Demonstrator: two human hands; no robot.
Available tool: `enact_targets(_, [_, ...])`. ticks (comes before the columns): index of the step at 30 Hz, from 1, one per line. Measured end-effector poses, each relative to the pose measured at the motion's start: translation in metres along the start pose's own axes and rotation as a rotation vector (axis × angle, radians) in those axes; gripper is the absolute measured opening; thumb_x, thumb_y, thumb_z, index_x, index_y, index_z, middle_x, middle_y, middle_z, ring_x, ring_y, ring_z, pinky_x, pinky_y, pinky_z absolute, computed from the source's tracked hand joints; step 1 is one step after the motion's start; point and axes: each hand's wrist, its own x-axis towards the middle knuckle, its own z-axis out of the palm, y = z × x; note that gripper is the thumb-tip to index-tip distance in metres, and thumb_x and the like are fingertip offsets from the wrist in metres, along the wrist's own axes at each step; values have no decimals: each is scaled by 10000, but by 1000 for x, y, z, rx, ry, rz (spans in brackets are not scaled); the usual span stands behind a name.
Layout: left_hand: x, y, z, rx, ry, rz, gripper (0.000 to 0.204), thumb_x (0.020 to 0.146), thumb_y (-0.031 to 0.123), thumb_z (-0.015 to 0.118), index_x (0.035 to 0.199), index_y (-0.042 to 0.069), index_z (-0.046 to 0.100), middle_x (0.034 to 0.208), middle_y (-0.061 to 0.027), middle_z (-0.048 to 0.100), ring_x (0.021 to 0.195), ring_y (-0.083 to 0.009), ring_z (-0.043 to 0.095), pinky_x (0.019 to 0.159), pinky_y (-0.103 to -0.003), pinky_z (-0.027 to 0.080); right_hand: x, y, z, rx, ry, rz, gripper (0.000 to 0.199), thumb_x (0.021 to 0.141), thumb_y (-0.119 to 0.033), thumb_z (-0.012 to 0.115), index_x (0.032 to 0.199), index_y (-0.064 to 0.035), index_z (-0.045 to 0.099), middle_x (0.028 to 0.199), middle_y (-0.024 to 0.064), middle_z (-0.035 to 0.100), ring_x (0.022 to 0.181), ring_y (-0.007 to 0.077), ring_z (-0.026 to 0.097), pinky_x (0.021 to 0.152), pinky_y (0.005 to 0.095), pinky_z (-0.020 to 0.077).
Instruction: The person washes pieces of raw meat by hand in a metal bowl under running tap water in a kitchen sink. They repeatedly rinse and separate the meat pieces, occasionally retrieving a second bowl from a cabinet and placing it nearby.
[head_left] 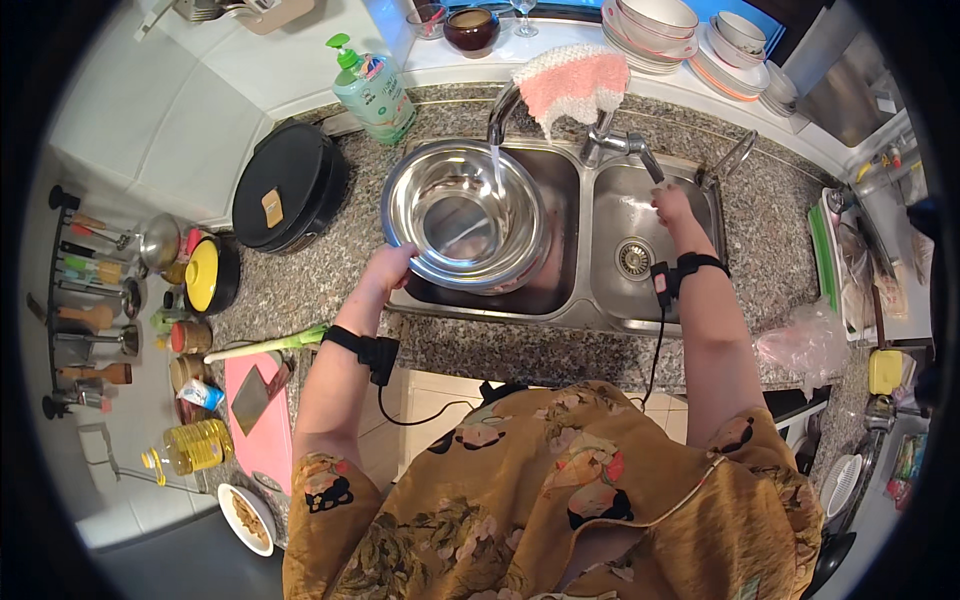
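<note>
A shiny steel basin [405,215] rests over the left bowl of the double sink [590,235]. Its rim looks doubled, as if two basins were nested. My left hand [390,268] grips this rim at the lower left. Water runs from the curved faucet spout [500,120] into the basin, where some water shows at the bottom. Above the right sink bowl, my right hand [673,205] is just below the tip of the faucet lever [650,162], fingers loosely bent and apart, with nothing seen in them. A pink-and-white knitted cloth [572,85] drapes over the faucet.
Left of the sink stand a black round pan [290,190] and a green soap bottle [373,100]. A cleaver [258,400] lies on a pink cutting board [262,455] beside a leek [270,345]. Stacked dishes [650,35] line the sill. A crumpled plastic bag [803,343] lies at right.
</note>
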Motion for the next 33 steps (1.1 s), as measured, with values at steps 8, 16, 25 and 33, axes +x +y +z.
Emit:
enact_targets(8, [12,4,46,-481,-510,-335,221,818,202,578,700,113,413,480,5,382,388,-123,365,361,-237,283,-108,-48,-6,-13,-569,-139,543,894,-538,469,838,-23,634,595,-8,511,533,109,440,492,274,384])
enact_targets(16, [12,-15,26,-77,-195,70,189,839,187,564,891,10,605,615,-13,565,450,-88,465,416,-223,369,-169,-25,50,-269,-552,-295,454,904,-449,540,804,-11,604,662,28,558,598,129,491,602,297,427])
enact_targets(25, [40,-23,9,-378,-226,48,148,837,176,571,867,32,557,635,-31,543,470,-129,460,419,-241,347,-164,-55,84,-430,-259,-667,299,881,-311,568,847,-14,585,742,167,632,705,280,625,657,392,494])
enact_targets(33, [38,-21,47,-214,-260,33,130,828,182,573,796,59,548,581,1,485,427,-105,407,404,-243,325,-191,-80,80,-788,-241,-824,164,845,-227,576,885,-71,607,841,138,648,821,343,619,700,427,503])
